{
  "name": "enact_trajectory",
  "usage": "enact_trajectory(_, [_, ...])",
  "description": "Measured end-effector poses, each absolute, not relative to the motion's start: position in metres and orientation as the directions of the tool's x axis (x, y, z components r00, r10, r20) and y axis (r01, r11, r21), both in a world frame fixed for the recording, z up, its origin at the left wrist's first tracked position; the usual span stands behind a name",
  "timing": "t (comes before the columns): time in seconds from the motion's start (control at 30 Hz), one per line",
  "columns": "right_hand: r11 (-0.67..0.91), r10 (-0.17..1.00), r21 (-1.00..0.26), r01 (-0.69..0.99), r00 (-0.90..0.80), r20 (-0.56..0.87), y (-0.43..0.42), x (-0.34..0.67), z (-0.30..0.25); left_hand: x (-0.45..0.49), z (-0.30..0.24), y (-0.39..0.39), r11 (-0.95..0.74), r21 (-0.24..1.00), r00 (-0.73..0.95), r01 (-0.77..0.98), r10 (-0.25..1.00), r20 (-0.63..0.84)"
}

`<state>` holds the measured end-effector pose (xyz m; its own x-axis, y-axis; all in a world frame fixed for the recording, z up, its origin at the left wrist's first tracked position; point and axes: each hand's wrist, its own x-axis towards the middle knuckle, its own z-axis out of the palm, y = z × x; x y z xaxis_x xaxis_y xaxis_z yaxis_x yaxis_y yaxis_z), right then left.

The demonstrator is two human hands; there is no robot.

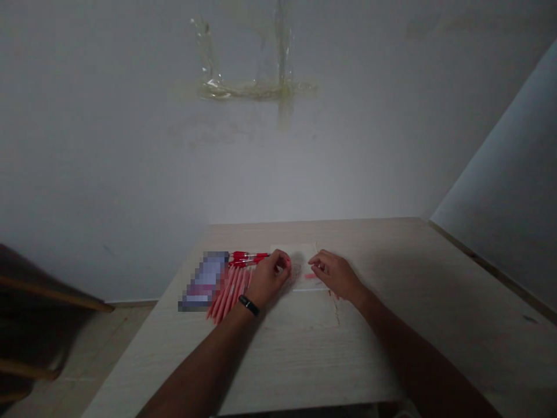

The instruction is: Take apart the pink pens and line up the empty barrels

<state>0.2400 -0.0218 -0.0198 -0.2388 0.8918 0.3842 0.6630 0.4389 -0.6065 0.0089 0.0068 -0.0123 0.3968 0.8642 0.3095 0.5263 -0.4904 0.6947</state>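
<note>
My left hand (270, 277), with a dark band (249, 305) on its wrist, is curled in a pinch above a pale paper sheet (282, 313). A speck of red shows at its fingertips; whether that is a held thing is too small to tell. To its right, my right hand (336, 274) hovers over the sheet's right edge, fingers bent and slightly apart, with nothing visible between them. A small pink piece (310, 276) lies between the hands, just beside the right fingertips. Several pink pencil-like sticks (228, 293) lie side by side left of my left wrist.
Behind the sticks lie several red pens (248, 256). A blurred-out flat rectangle (202, 281) is at their left. The wooden table (391, 348) meets a wall (348, 145) with clear tape (243, 90) on it. Dark furniture (35, 313) stands at the left.
</note>
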Motion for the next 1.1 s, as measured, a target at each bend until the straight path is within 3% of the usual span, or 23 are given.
enact_trajectory(0.2, [0.417, 0.904, -0.589, 0.692, -0.245, 0.352, -0.024, 0.24, -0.016, 0.007, -0.011, 0.007, -0.469, 0.685, 0.393, 0.558, 0.876, 0.28])
enact_trajectory(0.4, [0.273, 0.955, -0.621, 0.734, -0.285, 0.083, -0.029, 0.25, -0.012, 0.005, -0.019, 0.01, -0.46, 0.662, 0.441, 0.591, 0.872, 0.212])
enact_trajectory(0.53, [0.222, 0.955, -0.619, 0.753, -0.296, -0.018, -0.027, 0.258, -0.013, 0.004, -0.024, 0.01, -0.474, 0.599, 0.451, 0.646, 0.869, 0.202])
enact_trajectory(0.77, [0.243, 0.934, -0.598, 0.764, -0.35, -0.067, -0.021, 0.265, -0.022, 0.005, -0.026, 0.009, -0.444, 0.611, 0.457, 0.655, 0.877, 0.148])
enact_trajectory(1.1, [0.254, 0.932, -0.557, 0.791, -0.355, -0.079, -0.024, 0.261, -0.021, 0.004, -0.027, 0.009, -0.513, 0.505, 0.482, 0.693, 0.852, 0.205])
